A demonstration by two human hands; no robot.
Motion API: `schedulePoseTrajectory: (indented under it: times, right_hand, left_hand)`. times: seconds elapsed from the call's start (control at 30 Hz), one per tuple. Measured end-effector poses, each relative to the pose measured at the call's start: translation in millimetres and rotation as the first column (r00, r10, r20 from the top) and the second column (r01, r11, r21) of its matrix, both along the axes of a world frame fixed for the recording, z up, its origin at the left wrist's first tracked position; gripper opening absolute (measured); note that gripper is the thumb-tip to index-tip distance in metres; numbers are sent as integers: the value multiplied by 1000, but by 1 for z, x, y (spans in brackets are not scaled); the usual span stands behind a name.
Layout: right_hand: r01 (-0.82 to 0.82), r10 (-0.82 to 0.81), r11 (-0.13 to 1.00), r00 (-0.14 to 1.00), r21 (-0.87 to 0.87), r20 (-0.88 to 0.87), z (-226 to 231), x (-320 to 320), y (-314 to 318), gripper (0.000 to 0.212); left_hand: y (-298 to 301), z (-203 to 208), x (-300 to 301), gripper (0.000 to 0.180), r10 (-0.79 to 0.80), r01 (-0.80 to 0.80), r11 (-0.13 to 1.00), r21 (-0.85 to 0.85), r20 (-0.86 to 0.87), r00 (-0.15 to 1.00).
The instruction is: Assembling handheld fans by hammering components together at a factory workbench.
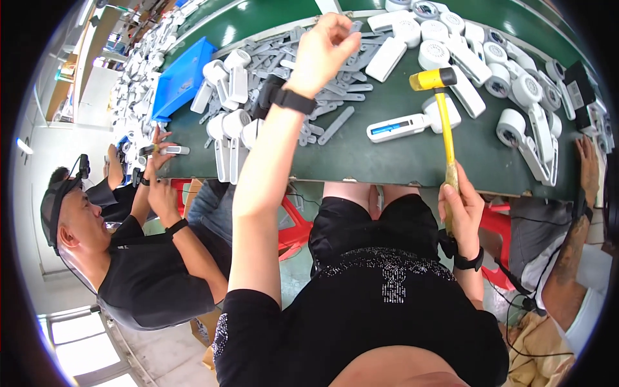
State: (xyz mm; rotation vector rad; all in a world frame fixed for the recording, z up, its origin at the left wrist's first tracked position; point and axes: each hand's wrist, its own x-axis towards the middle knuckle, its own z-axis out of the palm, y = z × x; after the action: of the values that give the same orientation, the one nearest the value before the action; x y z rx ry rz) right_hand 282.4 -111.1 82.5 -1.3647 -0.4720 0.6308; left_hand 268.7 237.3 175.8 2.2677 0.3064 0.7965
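My right hand (461, 203) is wrapped round the yellow handle of a mallet (445, 122). Its yellow-and-black head is raised near the round end of a white handheld fan (394, 128) lying on the green table. A slot in that fan's handle shows a blue cylinder. Over a heap of long grey plastic strips (348, 72) hovers my left hand (329, 45). Its fingers are loosely curled with the thumb apart, and nothing shows between them. One grey strip (336, 125) lies separate, left of the fan.
Several white fans (495, 55) are piled at the far right, and others (233, 126) stand left of the strips. A blue tray (184, 79) is at the left. A co-worker (155, 258) sits at the left; another person's arm (570, 238) reaches in from the right.
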Motion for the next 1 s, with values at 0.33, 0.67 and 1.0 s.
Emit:
schedulePoseTrajectory:
  times: [0.33,0.67,1.0]
  right_hand:
    - [57,-58,998,998,-35,-15,6,-9,-42,49]
    - [77,-77,996,997,-50,-9,5,-14,-44,49]
    - [59,-58,996,998,-61,13,8,-16,-36,49]
  left_hand:
    - [-130,-66,-38,25,88,-78,966,248,-28,996]
    - [-94,-73,-57,22,81,-105,976,-190,-130,988]
    - [-97,-60,-53,23,54,-4,973,231,-212,976]
